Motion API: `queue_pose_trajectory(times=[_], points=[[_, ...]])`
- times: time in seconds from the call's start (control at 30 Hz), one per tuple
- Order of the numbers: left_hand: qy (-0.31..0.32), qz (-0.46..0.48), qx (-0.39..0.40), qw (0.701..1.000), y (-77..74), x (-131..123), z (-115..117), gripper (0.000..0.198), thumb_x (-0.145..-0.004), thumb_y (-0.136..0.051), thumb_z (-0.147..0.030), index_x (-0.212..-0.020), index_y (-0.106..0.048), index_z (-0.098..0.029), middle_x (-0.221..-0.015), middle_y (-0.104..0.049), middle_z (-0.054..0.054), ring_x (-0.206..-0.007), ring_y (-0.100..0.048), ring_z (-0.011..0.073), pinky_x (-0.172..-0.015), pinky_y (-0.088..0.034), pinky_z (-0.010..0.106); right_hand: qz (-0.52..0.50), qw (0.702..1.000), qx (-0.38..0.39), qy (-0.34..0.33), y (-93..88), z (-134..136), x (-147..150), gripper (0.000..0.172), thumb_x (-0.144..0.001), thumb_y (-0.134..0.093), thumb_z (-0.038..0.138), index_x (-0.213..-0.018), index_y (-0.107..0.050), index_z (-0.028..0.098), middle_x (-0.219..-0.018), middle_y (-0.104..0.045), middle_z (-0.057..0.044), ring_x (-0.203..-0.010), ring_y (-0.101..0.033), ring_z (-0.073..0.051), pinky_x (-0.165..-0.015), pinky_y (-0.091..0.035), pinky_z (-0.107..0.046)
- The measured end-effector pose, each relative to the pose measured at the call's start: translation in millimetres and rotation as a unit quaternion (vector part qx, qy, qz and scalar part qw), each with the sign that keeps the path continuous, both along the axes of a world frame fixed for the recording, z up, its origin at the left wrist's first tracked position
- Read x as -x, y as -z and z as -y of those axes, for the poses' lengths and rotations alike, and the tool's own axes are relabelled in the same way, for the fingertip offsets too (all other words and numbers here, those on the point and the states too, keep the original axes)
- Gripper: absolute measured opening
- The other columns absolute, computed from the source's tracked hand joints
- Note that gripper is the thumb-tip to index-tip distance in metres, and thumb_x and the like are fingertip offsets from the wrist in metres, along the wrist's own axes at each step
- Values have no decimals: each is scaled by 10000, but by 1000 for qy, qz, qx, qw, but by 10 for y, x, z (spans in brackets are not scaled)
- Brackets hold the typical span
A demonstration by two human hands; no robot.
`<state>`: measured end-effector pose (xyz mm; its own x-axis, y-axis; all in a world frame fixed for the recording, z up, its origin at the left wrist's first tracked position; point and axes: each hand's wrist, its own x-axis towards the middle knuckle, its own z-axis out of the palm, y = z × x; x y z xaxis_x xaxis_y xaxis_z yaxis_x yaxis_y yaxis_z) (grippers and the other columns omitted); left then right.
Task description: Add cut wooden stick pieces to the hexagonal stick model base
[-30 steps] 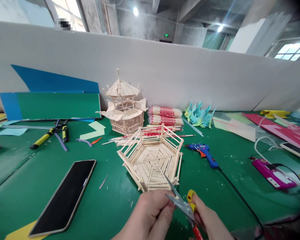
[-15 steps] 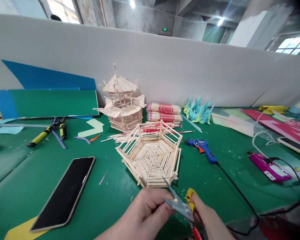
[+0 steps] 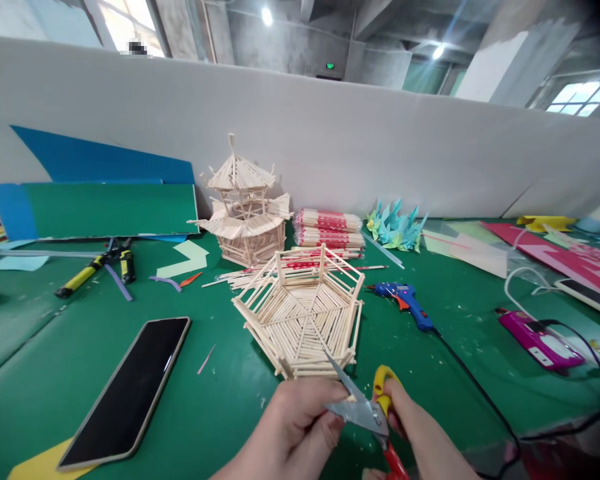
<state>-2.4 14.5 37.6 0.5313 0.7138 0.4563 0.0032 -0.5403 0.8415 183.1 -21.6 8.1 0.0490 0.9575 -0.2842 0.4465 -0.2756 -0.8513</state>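
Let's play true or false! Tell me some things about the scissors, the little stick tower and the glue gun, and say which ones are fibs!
1. The right hand is holding the scissors. True.
2. The scissors are snapped shut. False: their blades are open.
3. The stick tower stands behind the open stick frame. True.
4. The glue gun is mostly blue. True.
5. Somebody is holding the glue gun. False: it is lying on the green tabletop.
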Motion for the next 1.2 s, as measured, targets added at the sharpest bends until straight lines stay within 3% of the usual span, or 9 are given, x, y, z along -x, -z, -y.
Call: queue_pose_trajectory(times=[0.23, 0.4, 0.6, 0.7, 0.8, 0.9, 1.03, 1.1, 1.2], points=[[13, 27, 32, 999, 26, -20, 7, 257, -877, -417, -253, -910, -670, -222, -640, -659, 30, -545, -590, 127, -513, -475, 193, -6, 1000, 19, 11, 14, 34, 14, 222, -805, -440, 298, -732, -624, 198, -576, -611, -14, -713, -646, -186, -688, -506, -268], [40, 22, 104, 994, -16, -9, 3, 248, -860, -442, -271, -861, -680, -198, -676, -646, 38, -603, -559, 132, -563, -444, 202, -13, 1000, 14, -1, -22, 138, 8, 206, -707, -561, 308, -874, -611, 199, -722, -641, -26, -733, -640, -198, -643, -501, -250], [132, 4, 389, 912, -102, 4, -11, 309, -812, -518, -365, -663, -662, -135, -536, -424, -28, -494, -323, 74, -465, -255, 202, -27, 999, 24, -33, -26, 223, 14, 310, -635, -640, 350, -914, -584, 226, -691, -634, 1, -512, -592, -155, -498, -475, -238], [144, 24, 439, 887, -64, 5, -24, 362, -773, -548, -442, -589, -620, -139, -476, -310, -59, -434, -200, 60, -411, -129, 219, -10, 1000, 10, -13, -15, 215, 39, 231, -725, -540, 359, -887, -590, 201, -655, -625, -9, -551, -608, -155, -553, -488, -237], [146, 19, 453, 879, -46, 7, -30, 334, -750, -572, -429, -597, -626, -137, -464, -306, -62, -423, -198, 55, -403, -124, 213, 11, 1000, -24, -5, -28, 222, 6, 255, -695, -569, 326, -900, -601, 178, -781, -657, -42, -773, -638, -191, -706, -489, -246], [109, -19, 402, 909, -65, 2, -20, 264, -767, -555, -356, -672, -665, -136, -507, -434, -32, -456, -336, 66, -428, -259, 185, 19, 997, -68, -41, -39, 259, -53, 436, -568, -679, 262, -984, -593, 168, -938, -659, -67, -898, -618, -230, -769, -475, -250], [11, -53, 130, 990, -44, -7, 17, 216, -822, -451, -238, -858, -657, -185, -741, -647, 42, -662, -566, 141, -623, -449, 223, 42, 992, -112, -42, 10, 292, -39, 412, -645, -619, 220, -1052, -567, 188, -855, -676, -40, -759, -648, -190, -642, -500, -221], [-10, -51, 10, 999, -18, -4, 27, 227, -819, -426, -177, -914, -628, -219, -758, -660, 31, -669, -591, 141, -624, -466, 212, 46, 991, -122, -40, 44, 286, -8, 447, -629, -630, 206, -1070, -558, 201, -810, -680, -23, -685, -649, -176, -575, -498, -209], [-4, -49, -46, 998, -12, 7, 21, 277, -819, -400, -109, -963, -593, -246, -739, -661, 3, -630, -607, 118, -580, -474, 175, 44, 990, -126, -47, 75, 268, 18, 460, -597, -641, 207, -1050, -563, 207, -806, -681, -17, -657, -649, -179, -538, -496, -211]])
